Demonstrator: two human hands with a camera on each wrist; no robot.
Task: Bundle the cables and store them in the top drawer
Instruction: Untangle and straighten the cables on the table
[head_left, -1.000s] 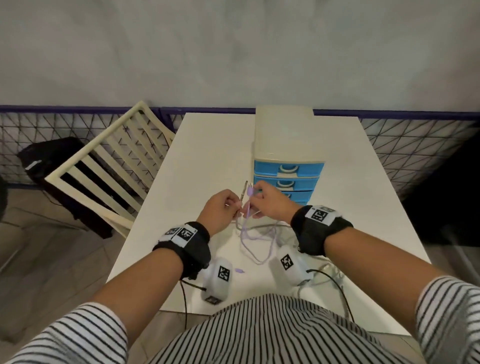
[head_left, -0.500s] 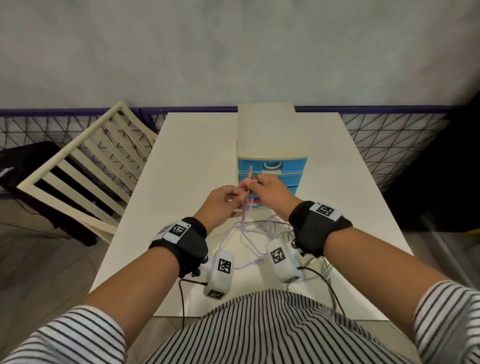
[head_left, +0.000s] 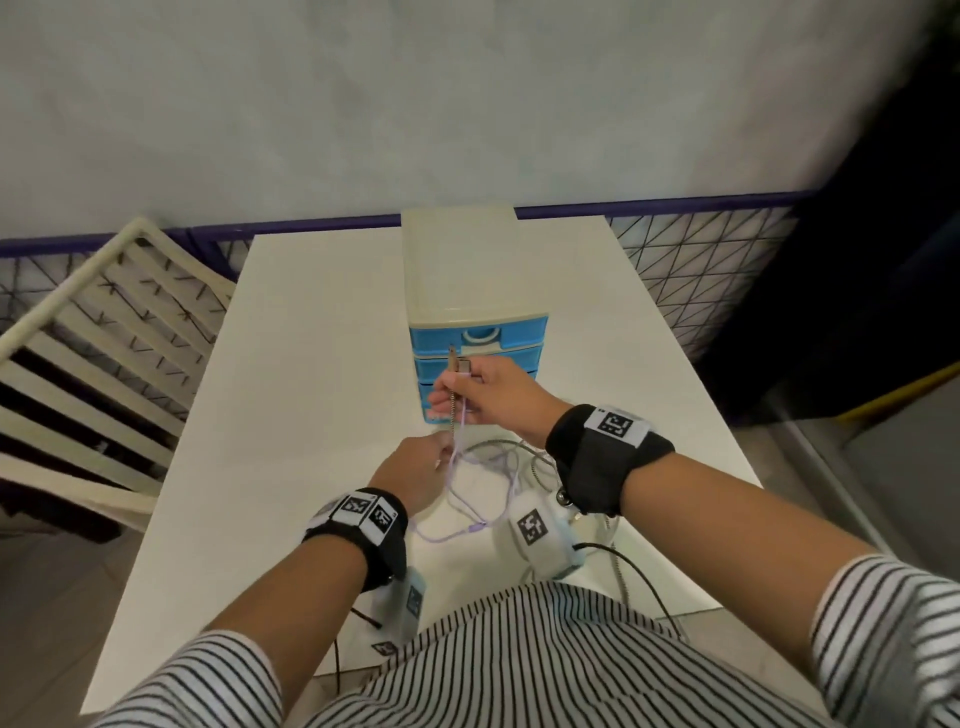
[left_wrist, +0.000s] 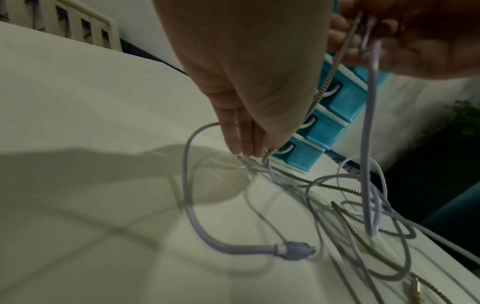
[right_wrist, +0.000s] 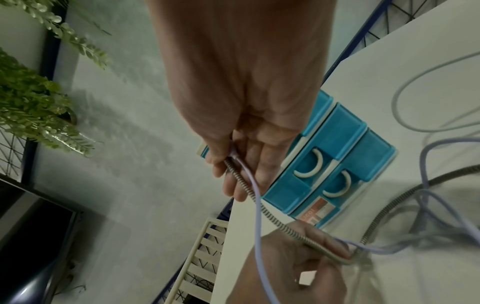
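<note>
Purple, braided grey and white cables (head_left: 488, 467) lie tangled on the white table (head_left: 311, 364), in front of a cream drawer unit (head_left: 467, 270) with blue drawers. Its top drawer (head_left: 478, 336) is closed. My right hand (head_left: 457, 387) pinches the ends of the braided cable (right_wrist: 259, 205) and the purple cable (right_wrist: 255, 226), lifted before the drawers. Lower and nearer me, my left hand (head_left: 441, 457) pinches the same strands, which run taut between the hands. A purple connector (left_wrist: 293, 248) lies loose on the table.
A cream slatted chair (head_left: 104, 364) stands against the table's left side. A wire mesh fence (head_left: 701, 270) runs behind the table. Green plants (right_wrist: 31, 98) hang on the right. Wrist camera units (head_left: 535, 530) and their black leads hang near the table's front edge.
The hands, close together earlier, have drawn apart. My right hand moved up and forward with the cable ends, while my left hand slid down the strands toward me.
</note>
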